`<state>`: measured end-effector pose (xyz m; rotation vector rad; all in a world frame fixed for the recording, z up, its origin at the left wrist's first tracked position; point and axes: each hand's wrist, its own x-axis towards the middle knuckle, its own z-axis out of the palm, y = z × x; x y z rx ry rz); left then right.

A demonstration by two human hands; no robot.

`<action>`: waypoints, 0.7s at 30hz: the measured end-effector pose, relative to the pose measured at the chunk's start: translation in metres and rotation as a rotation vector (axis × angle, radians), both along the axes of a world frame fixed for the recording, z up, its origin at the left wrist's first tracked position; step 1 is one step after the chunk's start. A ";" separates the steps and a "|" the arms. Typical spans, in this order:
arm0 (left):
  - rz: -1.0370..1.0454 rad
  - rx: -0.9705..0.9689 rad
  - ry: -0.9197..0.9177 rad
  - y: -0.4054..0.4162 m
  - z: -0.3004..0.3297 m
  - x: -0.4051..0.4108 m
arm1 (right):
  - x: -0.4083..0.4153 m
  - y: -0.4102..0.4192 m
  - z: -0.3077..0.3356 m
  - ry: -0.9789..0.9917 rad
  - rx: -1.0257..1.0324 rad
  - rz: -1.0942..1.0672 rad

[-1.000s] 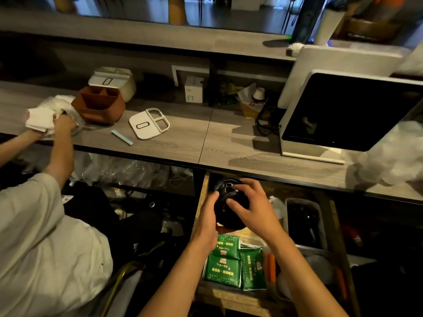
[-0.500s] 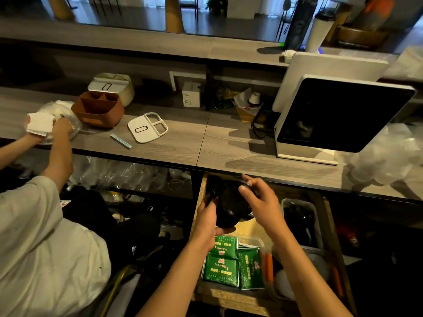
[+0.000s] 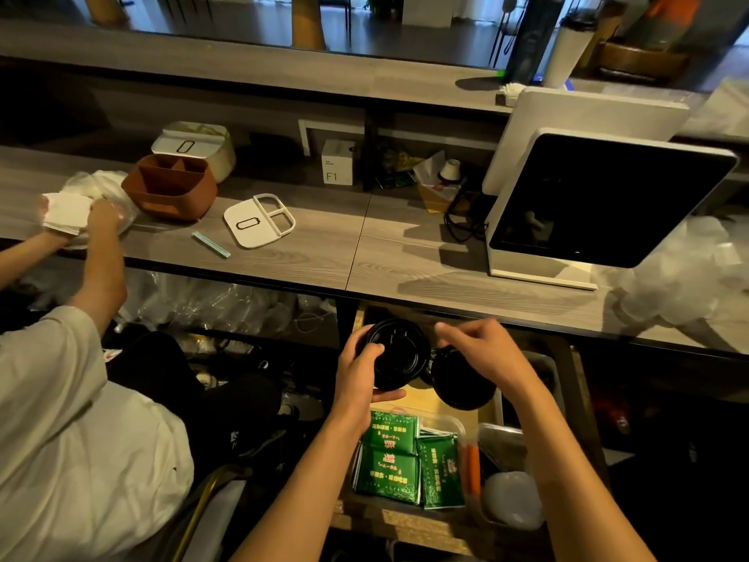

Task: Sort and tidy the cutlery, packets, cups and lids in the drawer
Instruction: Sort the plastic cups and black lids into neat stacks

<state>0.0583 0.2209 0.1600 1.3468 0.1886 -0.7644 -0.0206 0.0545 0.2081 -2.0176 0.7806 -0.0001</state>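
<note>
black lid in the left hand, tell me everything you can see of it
The black lid is round and looks like glossy plastic, with raised concentric rings and a small tab-like sip flap near its far edge. It is held over the back of the open drawer, tilted with its top toward the camera. The left hand grips its left rim, thumb on top, fingers underneath. More black lids sit just to its right, under the right hand.

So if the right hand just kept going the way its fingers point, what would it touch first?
Most likely the black lid held in the left hand; the right hand points left toward it, though depth is unclear.
</note>
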 end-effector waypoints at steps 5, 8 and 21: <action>-0.064 -0.051 -0.006 -0.001 0.010 -0.003 | 0.002 0.005 -0.005 -0.003 -0.021 0.062; -0.100 -0.039 -0.021 -0.001 0.013 -0.003 | 0.001 0.005 -0.006 -0.006 -0.079 0.063; -0.013 -0.007 0.153 -0.012 0.003 -0.006 | -0.006 0.019 -0.001 -0.713 -0.072 -0.175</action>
